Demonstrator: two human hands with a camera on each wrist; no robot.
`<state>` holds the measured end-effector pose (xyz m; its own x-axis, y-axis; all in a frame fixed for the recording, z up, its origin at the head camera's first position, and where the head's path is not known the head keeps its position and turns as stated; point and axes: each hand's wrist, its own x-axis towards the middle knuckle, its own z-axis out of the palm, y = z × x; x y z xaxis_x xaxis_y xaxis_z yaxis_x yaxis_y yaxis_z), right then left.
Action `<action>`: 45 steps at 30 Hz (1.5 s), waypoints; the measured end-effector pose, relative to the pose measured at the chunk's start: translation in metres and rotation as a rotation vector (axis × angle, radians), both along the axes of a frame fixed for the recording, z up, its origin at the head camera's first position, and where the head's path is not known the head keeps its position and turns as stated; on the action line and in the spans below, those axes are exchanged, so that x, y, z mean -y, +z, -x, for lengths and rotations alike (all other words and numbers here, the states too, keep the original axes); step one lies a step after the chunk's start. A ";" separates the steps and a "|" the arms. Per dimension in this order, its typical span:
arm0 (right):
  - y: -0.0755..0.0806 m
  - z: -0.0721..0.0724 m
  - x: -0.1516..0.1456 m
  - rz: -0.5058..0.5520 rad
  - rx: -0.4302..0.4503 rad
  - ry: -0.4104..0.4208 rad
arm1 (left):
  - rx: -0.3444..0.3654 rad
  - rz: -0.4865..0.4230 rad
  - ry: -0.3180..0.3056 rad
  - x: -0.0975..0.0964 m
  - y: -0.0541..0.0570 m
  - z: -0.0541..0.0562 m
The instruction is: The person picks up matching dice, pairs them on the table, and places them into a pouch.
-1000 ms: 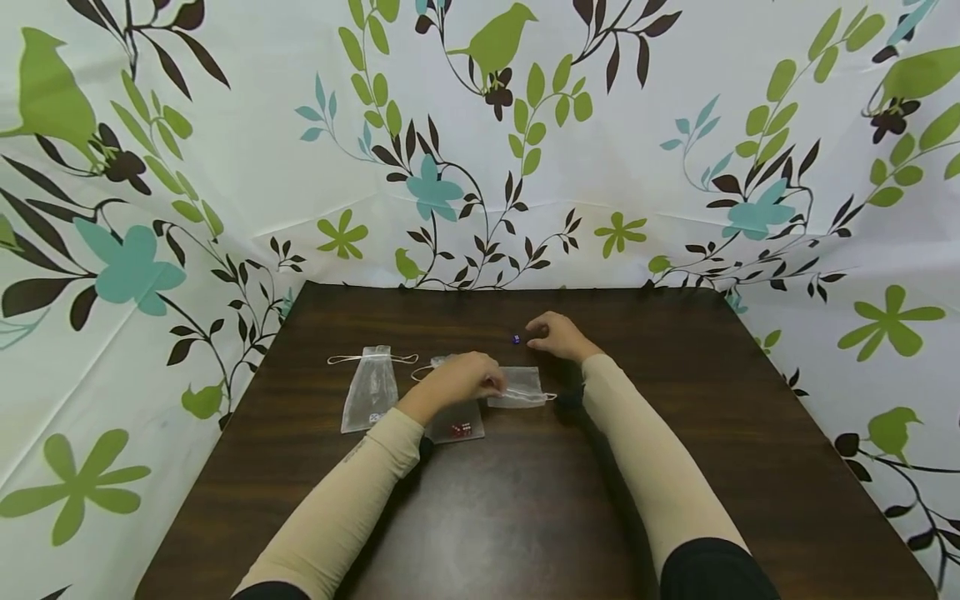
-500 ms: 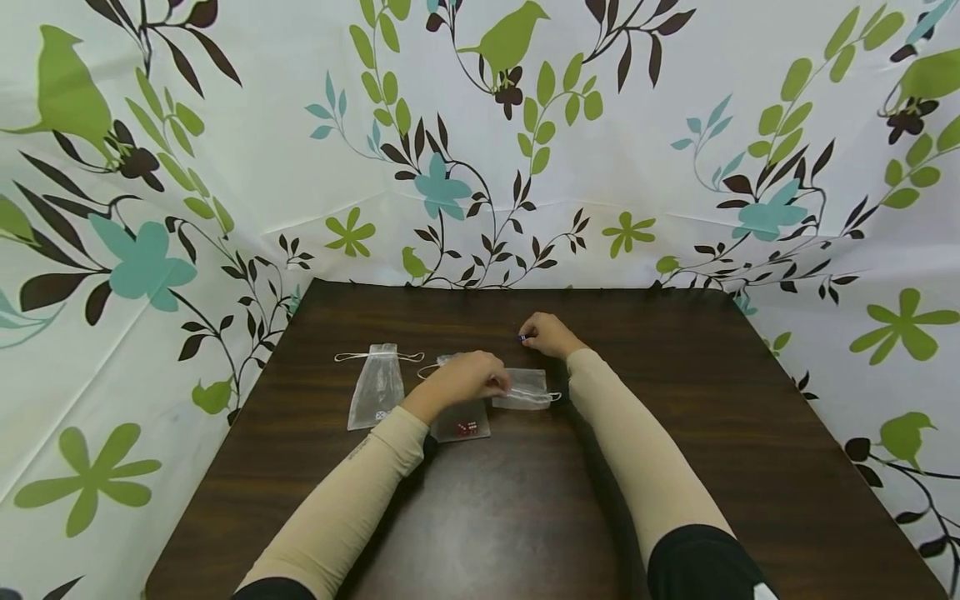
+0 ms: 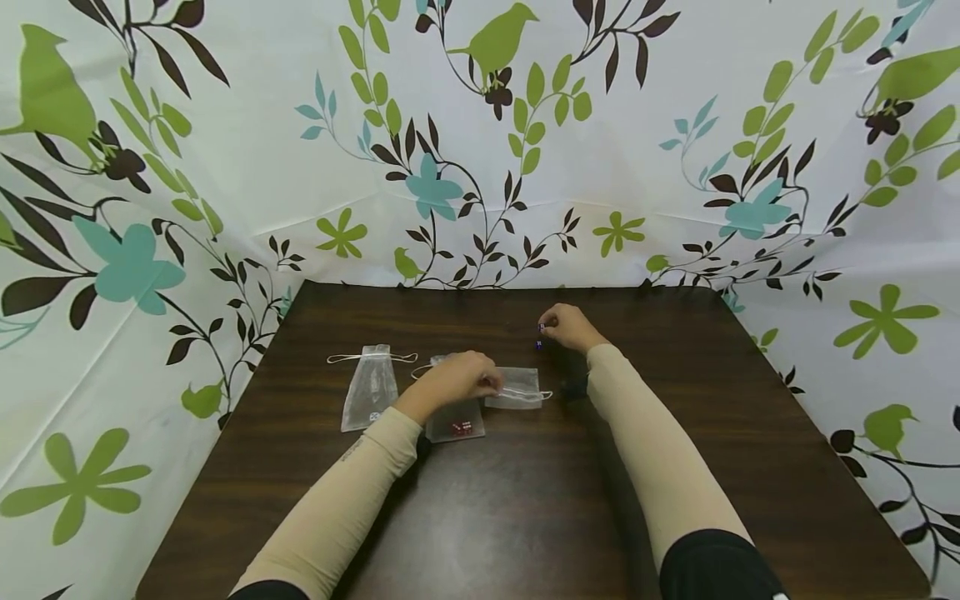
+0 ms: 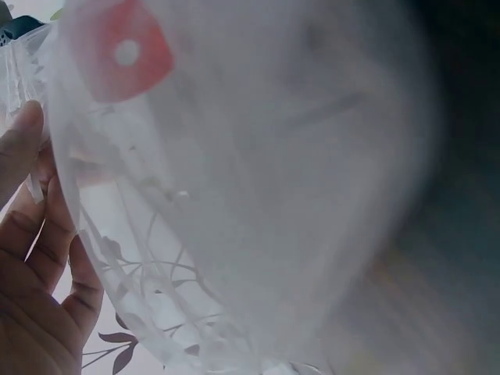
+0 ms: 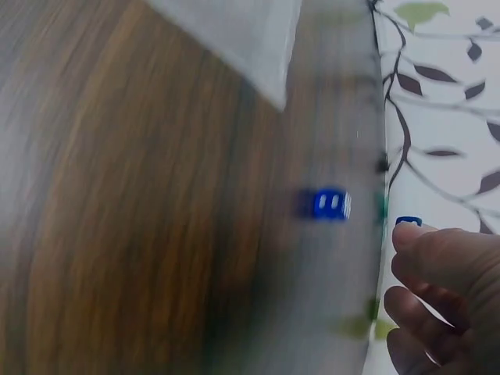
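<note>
My right hand (image 3: 572, 327) pinches a blue die (image 3: 542, 326) between thumb and fingertips, above the far part of the table. Just below it is a second blue die (image 3: 538, 344), which appears to lie on the table; the right wrist view shows this die (image 5: 330, 204) with white pips. My left hand (image 3: 463, 377) pinches the edge of a sheer white drawstring bag (image 3: 519, 388) lying to its right. Beneath the left wrist, partly hidden, lies another sheer bag (image 3: 442, 427) with red dice (image 3: 462, 428) inside. The left wrist view shows blurred sheer fabric (image 4: 234, 156) close up.
A third sheer bag (image 3: 372, 383) lies at the left, its white cord spread sideways and a white die (image 3: 375, 415) near its bottom. Everything sits on a dark wood table (image 3: 487, 517). A patterned cloth (image 3: 480, 167) hangs behind its far edge.
My right hand has reached a blue die, pinched it and raised it slightly to the right. A second blue die now shows below that hand. The left hand stays on the bag.
</note>
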<state>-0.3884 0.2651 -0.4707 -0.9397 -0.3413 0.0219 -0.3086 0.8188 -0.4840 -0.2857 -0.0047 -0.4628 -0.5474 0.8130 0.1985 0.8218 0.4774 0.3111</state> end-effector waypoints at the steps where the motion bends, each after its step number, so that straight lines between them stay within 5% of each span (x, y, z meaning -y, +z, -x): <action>1: -0.001 0.000 -0.004 -0.002 0.005 -0.005 | 0.006 -0.001 0.003 0.000 -0.001 0.000; 12: -0.020 -0.006 -0.014 -0.034 0.059 0.002 | 0.033 -0.009 -0.008 -0.004 -0.004 0.003; 45: -0.017 -0.016 -0.010 0.012 0.079 -0.019 | 0.023 0.001 -0.058 -0.005 0.002 0.001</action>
<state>-0.3723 0.2752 -0.4874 -0.9451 -0.3232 -0.0489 -0.2533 0.8185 -0.5157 -0.2870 0.0000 -0.4605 -0.5039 0.8437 0.1852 0.8406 0.4298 0.3295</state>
